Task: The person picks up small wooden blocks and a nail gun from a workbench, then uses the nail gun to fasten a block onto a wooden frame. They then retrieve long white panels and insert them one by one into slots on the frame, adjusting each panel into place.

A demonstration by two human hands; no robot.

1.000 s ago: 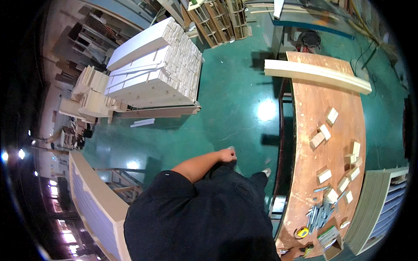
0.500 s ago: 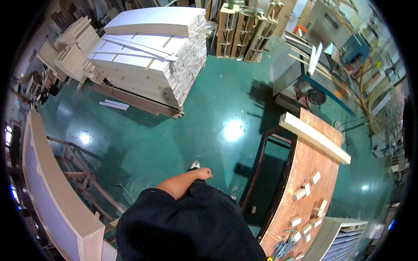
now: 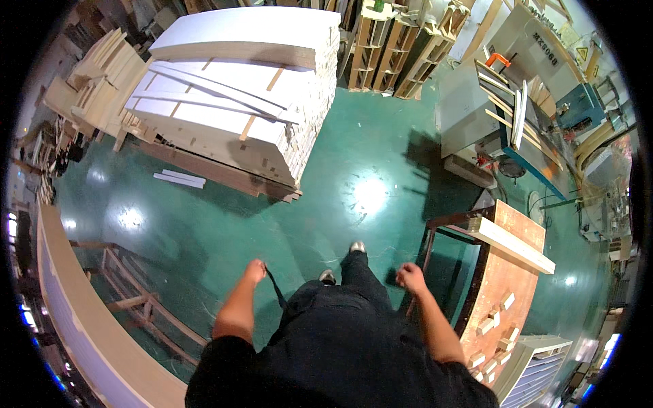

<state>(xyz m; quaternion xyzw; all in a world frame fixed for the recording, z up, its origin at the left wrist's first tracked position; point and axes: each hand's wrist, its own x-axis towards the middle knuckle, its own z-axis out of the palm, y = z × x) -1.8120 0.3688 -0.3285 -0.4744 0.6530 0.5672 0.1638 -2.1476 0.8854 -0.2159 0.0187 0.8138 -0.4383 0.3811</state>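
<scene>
Our left hand (image 3: 255, 270) looks curled with a black strap (image 3: 275, 291) beside it; our right hand (image 3: 410, 277) is a fist near the wooden surface (image 3: 507, 299). We can't tell either grip.

Ahead of both hands the green floor (image 3: 326, 170) lies open up to the stacked white boards (image 3: 238, 102), with only two thin strips (image 3: 178, 179) lying on it. The right hand (image 3: 410, 277) hangs just beside the workbench (image 3: 507, 299), whose near end carries a long plank (image 3: 511, 243). A wooden frame (image 3: 132, 299) stands left of the left hand (image 3: 255, 270).
</scene>
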